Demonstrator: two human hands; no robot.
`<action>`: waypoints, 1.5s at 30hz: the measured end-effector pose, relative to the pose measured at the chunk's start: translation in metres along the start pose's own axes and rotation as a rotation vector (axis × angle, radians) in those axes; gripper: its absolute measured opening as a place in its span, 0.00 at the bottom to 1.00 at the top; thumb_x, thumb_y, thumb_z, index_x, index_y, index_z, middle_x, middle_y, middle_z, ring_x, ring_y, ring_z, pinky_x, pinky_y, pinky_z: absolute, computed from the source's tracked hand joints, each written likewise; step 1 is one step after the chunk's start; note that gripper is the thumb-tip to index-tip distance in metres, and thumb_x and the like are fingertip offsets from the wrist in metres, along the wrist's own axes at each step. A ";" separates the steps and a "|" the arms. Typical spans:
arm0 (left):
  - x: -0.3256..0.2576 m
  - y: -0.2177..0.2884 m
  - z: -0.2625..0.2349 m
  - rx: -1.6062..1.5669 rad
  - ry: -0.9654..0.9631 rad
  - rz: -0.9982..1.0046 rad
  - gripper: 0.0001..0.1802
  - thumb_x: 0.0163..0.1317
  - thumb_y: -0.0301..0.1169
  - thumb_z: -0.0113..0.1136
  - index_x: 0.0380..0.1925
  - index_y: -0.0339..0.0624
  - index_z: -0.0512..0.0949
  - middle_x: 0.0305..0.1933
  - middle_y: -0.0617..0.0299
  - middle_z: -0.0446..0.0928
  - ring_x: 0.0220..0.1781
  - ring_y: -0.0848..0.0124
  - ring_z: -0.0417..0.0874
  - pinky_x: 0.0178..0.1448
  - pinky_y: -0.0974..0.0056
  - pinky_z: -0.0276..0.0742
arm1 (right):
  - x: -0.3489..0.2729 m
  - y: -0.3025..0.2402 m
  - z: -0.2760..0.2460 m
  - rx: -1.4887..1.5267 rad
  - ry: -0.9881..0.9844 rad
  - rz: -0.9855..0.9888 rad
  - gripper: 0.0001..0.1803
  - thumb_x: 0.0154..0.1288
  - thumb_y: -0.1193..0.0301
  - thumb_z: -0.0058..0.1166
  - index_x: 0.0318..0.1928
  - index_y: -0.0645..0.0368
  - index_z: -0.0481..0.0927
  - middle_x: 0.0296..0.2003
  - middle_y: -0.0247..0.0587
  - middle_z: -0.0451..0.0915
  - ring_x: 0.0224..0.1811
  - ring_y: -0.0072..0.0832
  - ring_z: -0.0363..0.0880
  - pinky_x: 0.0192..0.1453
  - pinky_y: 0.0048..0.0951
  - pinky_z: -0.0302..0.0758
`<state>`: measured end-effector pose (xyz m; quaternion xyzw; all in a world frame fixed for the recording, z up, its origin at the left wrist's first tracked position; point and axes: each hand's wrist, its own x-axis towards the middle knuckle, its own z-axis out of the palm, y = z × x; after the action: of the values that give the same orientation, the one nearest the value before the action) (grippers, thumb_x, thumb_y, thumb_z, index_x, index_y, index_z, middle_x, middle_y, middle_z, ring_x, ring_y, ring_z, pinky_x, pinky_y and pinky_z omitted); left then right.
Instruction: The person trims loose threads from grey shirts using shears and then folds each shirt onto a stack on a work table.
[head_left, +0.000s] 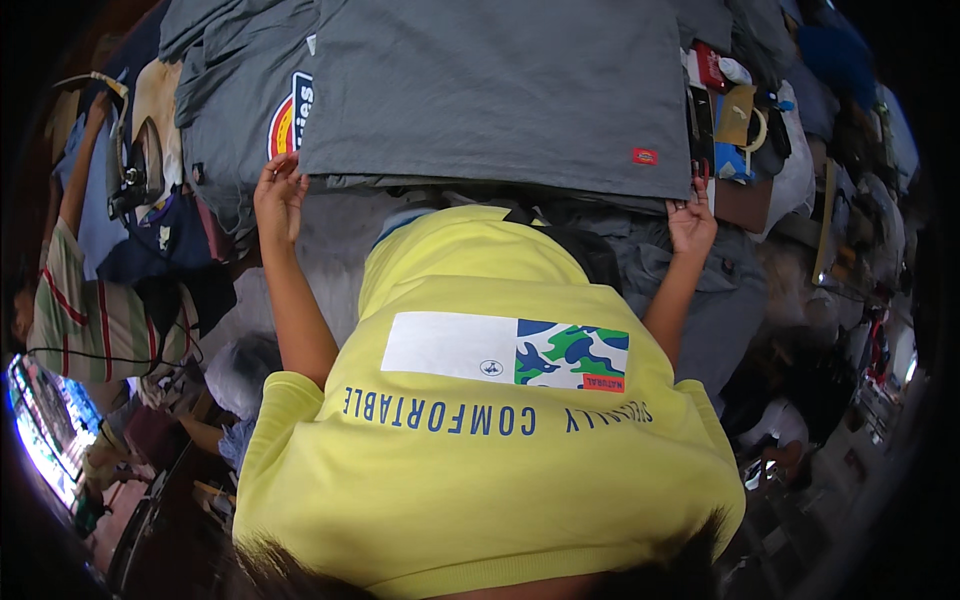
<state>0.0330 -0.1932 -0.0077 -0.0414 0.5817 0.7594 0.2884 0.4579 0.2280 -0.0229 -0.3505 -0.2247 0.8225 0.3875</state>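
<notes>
A flat-laid grey shirt (490, 90) covers the far middle, its near hem running straight across, with a small red label near the right end. At the left end of that hem, my left hand (278, 200) has its thumb and fingers closed on the corner. My right hand (692, 225) is at the opposite corner, palm up, fingers curled at the edge of the cloth. Another grey shirt (225, 130) with a colourful printed patch lies to the left, partly under the first one.
To the left, a person in a striped shirt (110, 320) reaches beside an iron (148, 160). On the right stand a tape roll (757, 130), a red packet (708, 66) and other small items. More grey cloth (715, 300) hangs below my right hand.
</notes>
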 end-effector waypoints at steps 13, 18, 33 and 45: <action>0.011 -0.017 -0.016 0.166 0.025 0.043 0.17 0.51 0.17 0.59 0.44 0.35 0.73 0.34 0.67 0.71 0.35 0.79 0.72 0.39 0.77 0.68 | 0.012 0.010 -0.005 -0.333 0.049 -0.136 0.23 0.53 0.88 0.50 0.51 0.60 0.65 0.54 0.42 0.64 0.50 0.29 0.70 0.51 0.30 0.71; 0.008 -0.007 -0.005 0.199 -0.027 0.014 0.21 0.52 0.19 0.58 0.49 0.36 0.71 0.31 0.70 0.69 0.32 0.82 0.70 0.36 0.78 0.67 | 0.005 0.002 0.013 -0.412 0.074 -0.102 0.16 0.61 0.74 0.50 0.50 0.59 0.68 0.50 0.41 0.70 0.45 0.26 0.72 0.45 0.27 0.72; 0.143 0.026 0.064 0.649 -0.052 0.006 0.34 0.49 0.45 0.64 0.53 0.39 0.68 0.40 0.58 0.74 0.41 0.73 0.73 0.45 0.67 0.65 | 0.125 -0.036 0.070 -0.764 -0.138 0.016 0.27 0.62 0.54 0.48 0.54 0.62 0.67 0.44 0.42 0.74 0.43 0.28 0.70 0.50 0.29 0.66; 0.147 0.027 0.087 0.896 0.112 0.173 0.29 0.48 0.44 0.65 0.45 0.35 0.73 0.37 0.58 0.75 0.37 0.71 0.75 0.40 0.68 0.68 | 0.168 -0.025 0.074 -0.882 -0.122 -0.039 0.28 0.54 0.58 0.59 0.50 0.65 0.72 0.44 0.44 0.75 0.44 0.28 0.73 0.48 0.23 0.67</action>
<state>-0.0782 -0.0616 -0.0152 0.0950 0.8688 0.4509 0.1813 0.3377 0.3687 -0.0261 -0.4286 -0.5830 0.6598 0.2025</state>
